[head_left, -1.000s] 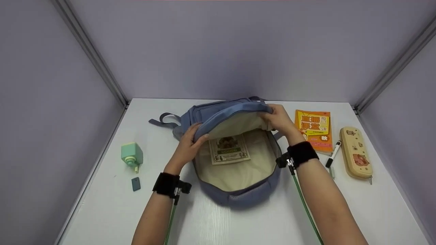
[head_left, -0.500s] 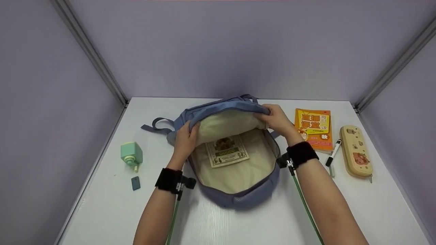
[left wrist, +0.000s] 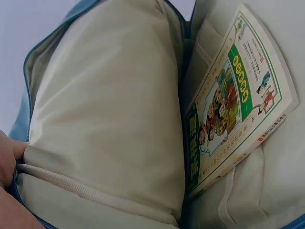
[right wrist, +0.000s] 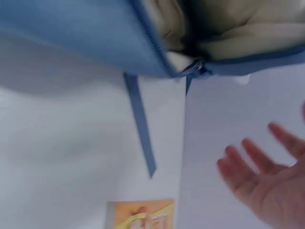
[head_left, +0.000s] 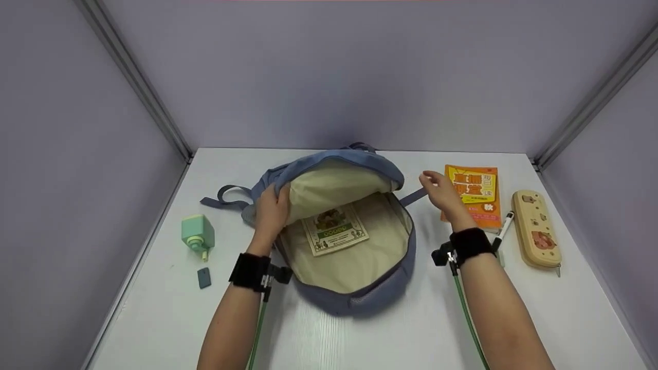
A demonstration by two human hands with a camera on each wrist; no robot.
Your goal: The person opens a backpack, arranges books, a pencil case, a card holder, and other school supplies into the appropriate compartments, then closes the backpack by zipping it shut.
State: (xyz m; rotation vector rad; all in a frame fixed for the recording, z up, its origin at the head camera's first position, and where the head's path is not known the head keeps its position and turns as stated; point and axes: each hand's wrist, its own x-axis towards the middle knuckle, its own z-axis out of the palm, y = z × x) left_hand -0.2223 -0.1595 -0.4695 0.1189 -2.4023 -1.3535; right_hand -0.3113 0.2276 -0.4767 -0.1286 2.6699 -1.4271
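A blue backpack (head_left: 354,303) lies unzipped on the white table, its cream lining showing. My left hand (head_left: 272,211) grips the raised front flap (head_left: 339,185) by its left edge; in the left wrist view the fingers (left wrist: 7,160) pinch the rim. Inside the bag rests a book (left wrist: 238,105) with a green-and-white illustrated cover, its upper end partly behind the flap in the head view. My right hand (head_left: 443,194) is off the bag, between it and the orange book (head_left: 486,210). Its fingers look loosely spread and hold nothing in the right wrist view.
To the right lie a black-and-white marker (head_left: 504,231) and a yellow pencil case (head_left: 537,228) with bear pictures. On the left are a mint-green box-shaped device (head_left: 198,231) and a small dark block (head_left: 204,278). Backpack straps (head_left: 221,203) stick out at both sides.
My right hand has let go of the flap and moved right toward the orange book. My left hand still holds the flap, and the backpack has shifted slightly left.
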